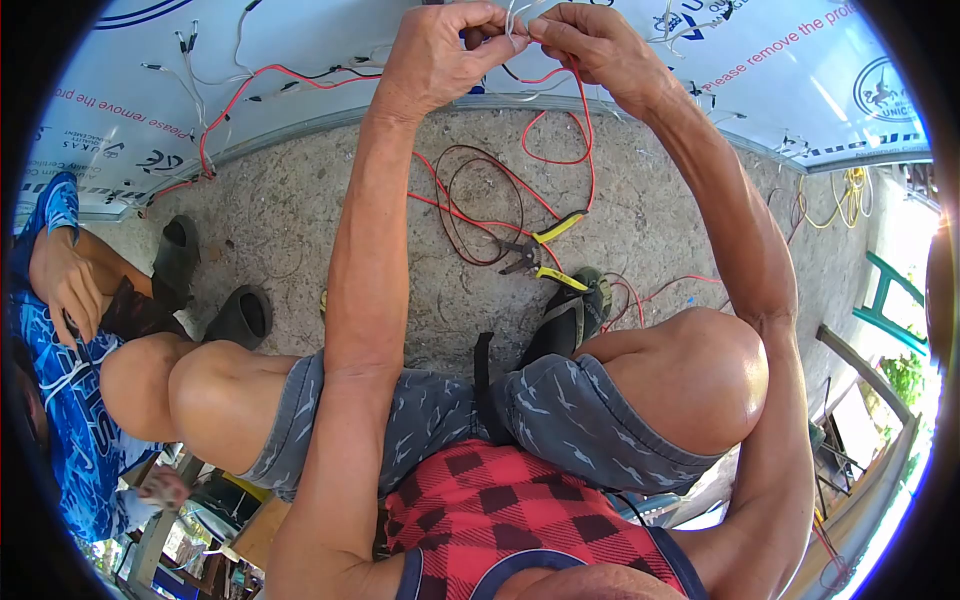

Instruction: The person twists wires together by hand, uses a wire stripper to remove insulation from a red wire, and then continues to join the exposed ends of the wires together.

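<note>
At the top of the view, both hands are raised close together against the printed panel (330, 30). My left hand (440, 55) is closed in a pinch on thin white wires (513, 18). My right hand (598, 50) pinches a red wire (584, 110) close to the left fingertips. Their exact meeting point is small and partly hidden by the fingers. From the right hand the red wire hangs down to the concrete floor. Yellow-handled pliers (520, 258) lie there with their handles spread, among loops of red wire and a dark wire (452, 215).
More red wire (228, 112) and several white wire ends run along the panel. At left sits another person with a hand (72, 285) on the lap, near black clogs (240, 318). A yellow wire coil (853, 195) and a green plastic frame (890, 300) are at right.
</note>
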`<state>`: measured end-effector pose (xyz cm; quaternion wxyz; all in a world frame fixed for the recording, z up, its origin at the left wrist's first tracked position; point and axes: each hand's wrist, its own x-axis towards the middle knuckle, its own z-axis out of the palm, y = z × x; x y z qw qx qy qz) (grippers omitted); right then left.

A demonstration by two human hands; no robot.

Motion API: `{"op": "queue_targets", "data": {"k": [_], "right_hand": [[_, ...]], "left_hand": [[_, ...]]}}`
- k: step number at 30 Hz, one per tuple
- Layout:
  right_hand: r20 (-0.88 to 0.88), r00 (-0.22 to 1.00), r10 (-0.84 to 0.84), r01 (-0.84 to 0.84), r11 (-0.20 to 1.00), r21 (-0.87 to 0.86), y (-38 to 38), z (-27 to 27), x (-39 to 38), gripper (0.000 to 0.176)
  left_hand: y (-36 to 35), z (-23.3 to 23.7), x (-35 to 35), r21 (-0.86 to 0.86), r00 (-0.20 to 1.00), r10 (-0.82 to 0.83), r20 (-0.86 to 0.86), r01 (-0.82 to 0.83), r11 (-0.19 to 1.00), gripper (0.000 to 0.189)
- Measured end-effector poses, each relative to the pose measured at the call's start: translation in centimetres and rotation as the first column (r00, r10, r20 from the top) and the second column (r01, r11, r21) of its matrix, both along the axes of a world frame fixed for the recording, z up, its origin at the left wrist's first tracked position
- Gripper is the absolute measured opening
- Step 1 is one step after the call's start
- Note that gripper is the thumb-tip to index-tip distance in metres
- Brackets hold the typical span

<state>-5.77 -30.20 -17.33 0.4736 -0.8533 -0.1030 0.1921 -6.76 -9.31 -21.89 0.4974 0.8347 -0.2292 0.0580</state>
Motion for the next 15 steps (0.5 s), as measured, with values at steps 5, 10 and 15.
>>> {"op": "queue_targets", "data": {"k": [5, 10, 15], "right_hand": [[-0.362, 0.932, -0.024, 0.115, 0.965, 0.234, -0.4, -0.2, 1.1, 0.028], [-0.613, 0.784, 0.097, 0.173, 0.915, 0.366, -0.9, -1.8, 3.0, 0.026], [-0.568, 0.819, 0.085, 0.078, 0.964, 0.256, -1.2, -1.8, 2.3, 0.026]], "left_hand": [[-1.0, 0.0, 0.0, 0.081, 0.975, 0.036, 0.219, -0.055, 0.995, 0.017], [-1.8, -0.4, -0.8, -0.004, 0.938, 0.152, 0.31, -0.159, 0.987, 0.016], [-2.0, -1.0, -1.2, -0.059, 0.962, 0.175, 0.209, -0.166, 0.984, 0.016]]}}
